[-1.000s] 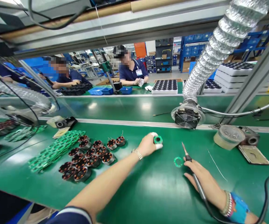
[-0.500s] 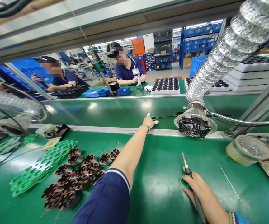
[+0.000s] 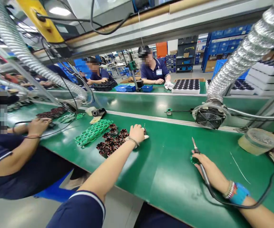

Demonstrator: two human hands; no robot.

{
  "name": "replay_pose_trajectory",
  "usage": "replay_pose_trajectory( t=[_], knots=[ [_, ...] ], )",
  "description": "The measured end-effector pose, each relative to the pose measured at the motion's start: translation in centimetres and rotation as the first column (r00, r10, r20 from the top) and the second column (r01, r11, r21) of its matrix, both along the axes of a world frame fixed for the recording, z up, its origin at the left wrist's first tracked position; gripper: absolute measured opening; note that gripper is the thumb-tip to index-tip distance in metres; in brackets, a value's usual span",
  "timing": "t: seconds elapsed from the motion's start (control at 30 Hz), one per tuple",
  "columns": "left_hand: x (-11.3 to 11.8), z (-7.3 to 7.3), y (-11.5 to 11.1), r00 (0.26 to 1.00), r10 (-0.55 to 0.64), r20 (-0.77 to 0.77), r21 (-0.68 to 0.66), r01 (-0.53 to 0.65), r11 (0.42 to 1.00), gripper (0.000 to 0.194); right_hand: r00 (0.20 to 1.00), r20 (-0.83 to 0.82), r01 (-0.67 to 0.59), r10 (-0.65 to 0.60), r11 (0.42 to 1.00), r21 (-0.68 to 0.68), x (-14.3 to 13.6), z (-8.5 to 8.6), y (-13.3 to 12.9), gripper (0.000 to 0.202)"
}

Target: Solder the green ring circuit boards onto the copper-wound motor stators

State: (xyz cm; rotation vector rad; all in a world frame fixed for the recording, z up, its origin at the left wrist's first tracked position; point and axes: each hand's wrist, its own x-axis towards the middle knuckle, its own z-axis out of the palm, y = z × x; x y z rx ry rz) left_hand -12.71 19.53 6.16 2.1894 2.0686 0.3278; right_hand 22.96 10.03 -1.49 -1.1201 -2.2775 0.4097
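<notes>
My left hand is at the right end of a cluster of copper-wound motor stators. Its fingers are closed round one stator, mostly hidden by the hand, with a thin wire standing up from it. White covers show on some fingertips. In my right hand is a soldering iron, its tip pointing up and away. The same fingers pinch a small green ring-shaped circuit board. A stator with a green board stands on the raised ledge beyond the metal rail.
Green circuit board panels lie left of the stators. A fume fan hangs from a foil duct. At right are a round tub and a solder wire. A co-worker sits at left; others work across the bench.
My left hand has left the stator with the green board on the ledge and come back to the loose stators, closing on one. The view has swung left; my right hand keeps the iron and board.
</notes>
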Motion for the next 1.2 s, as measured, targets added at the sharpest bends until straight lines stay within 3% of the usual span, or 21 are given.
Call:
replay_pose_trajectory(
  t=[0.07,0.17,0.27,0.33,0.4,0.43,0.53,0.6,0.73,0.87,0.97,1.1,1.2],
  knots=[
    [1.1,-0.1,-0.7,0.997,-0.074,0.017,-0.005,0.074,0.997,0.02,0.999,-0.019,-0.047,0.046,0.998,-0.039,-0.3,0.5,-1.7,0.035],
    [3.0,0.0,-3.1,0.949,-0.305,0.077,-0.054,0.31,0.949,0.016,0.994,-0.032,-0.108,0.105,0.986,-0.13,-0.4,1.3,-5.1,0.038],
    [4.6,-0.2,-7.7,0.808,-0.564,0.171,-0.127,0.585,0.801,0.016,0.993,-0.044,-0.114,0.108,0.975,-0.189,-0.4,1.9,-8.4,0.037],
    [5.4,-1.0,-11.1,0.655,-0.696,0.293,-0.134,0.749,0.649,0.016,0.993,-0.062,-0.113,0.103,0.972,-0.204,-0.4,2.0,-9.8,0.036],
    [5.8,-2.1,-13.9,0.571,-0.696,0.436,-0.095,0.798,0.595,0.024,0.992,-0.082,-0.114,0.099,0.974,-0.194,-0.6,1.8,-10.5,0.035],
    [6.0,-2.7,-15.1,0.566,-0.657,0.499,-0.073,0.782,0.619,0.032,0.991,-0.094,-0.113,0.098,0.978,-0.175,-0.7,1.8,-10.7,0.036],
    [6.5,-4.6,-17.4,0.637,-0.495,0.59,-0.051,0.642,0.765,0.072,0.987,-0.137,-0.092,0.079,0.992,-0.09,-1.2,1.8,-11.0,0.036],
    [7.2,-5.4,-18.4,0.679,-0.429,0.596,-0.057,0.569,0.82,0.084,0.985,-0.169,-0.039,0.026,0.997,-0.071,-1.8,2.1,-11.1,0.033],
    [8.9,-5.5,-19.4,0.705,-0.304,0.64,-0.096,0.467,0.879,0.065,0.96,-0.259,0.078,-0.103,0.991,-0.105,-3.6,3.1,-10.9,0.021],
    [9.7,-5.0,-19.7,0.706,-0.233,0.669,-0.142,0.428,0.893,0.049,0.935,-0.341,0.057,-0.098,0.99,-0.127,-4.8,3.1,-10.6,0.022],
    [9.9,-4.7,-20.1,0.689,-0.233,0.686,-0.099,0.405,0.909,0.046,0.929,-0.354,0.057,-0.108,0.987,-0.153,-4.7,2.7,-10.8,0.023],
    [10.9,-4.3,-20.8,0.608,-0.298,0.736,0.022,0.418,0.908,0.045,0.921,-0.36,0.087,-0.146,0.981,-0.174,-4.3,2.4,-11.4,0.023],
    [11.8,-4.0,-20.9,0.635,-0.359,0.684,0.043,0.456,0.889,0.045,0.939,-0.325,0.071,-0.111,0.989,-0.131,-4.0,2.3,-11.6,0.021]
  ],
)
